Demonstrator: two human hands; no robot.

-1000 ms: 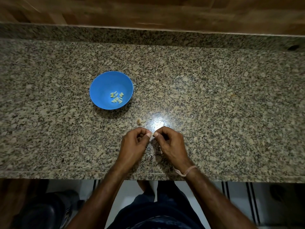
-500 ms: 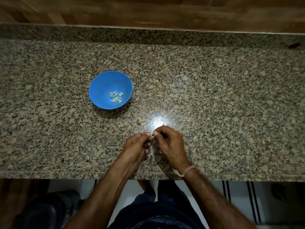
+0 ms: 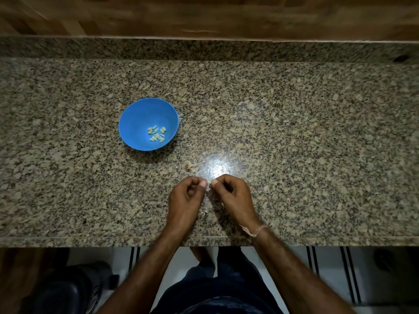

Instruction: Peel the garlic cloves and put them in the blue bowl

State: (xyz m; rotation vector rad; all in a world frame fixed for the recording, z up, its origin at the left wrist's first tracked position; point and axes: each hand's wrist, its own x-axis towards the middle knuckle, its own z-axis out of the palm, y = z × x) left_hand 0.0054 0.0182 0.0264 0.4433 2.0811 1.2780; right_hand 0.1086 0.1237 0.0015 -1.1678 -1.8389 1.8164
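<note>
1. Here's the speckled brown-and-grey granite worktop (image 3: pixel 294 132), running across the whole middle of the frame, with a bright glare spot just above the hands.
2. Left of centre sits the round blue plastic bowl (image 3: pixel 140 114), upright and well apart from the hands.
3. Low centre: the left hand (image 3: pixel 186 200) and right hand (image 3: pixel 233 198) are brought together, thumb tips almost meeting. Fingers are curled and each thumb is set against a forefinger.
4. Down in the bowl lies a small heap of pale yellow peeled garlic cloves (image 3: pixel 157 133), so the job looks partly done.
5. Between bowl and hands lies a papery tan scrap of garlic skin (image 3: pixel 189 166).
6. The clove being peeled? It's too small to make out, and I cannot tell which hand has it, or whether either does.
7. To do this step well, I'd say: pin the clove firmly with one thumb, catch the skin's loose edge with the other nail, and strip along its length. Check it's bare before carrying it up-left to the bowl.
</note>
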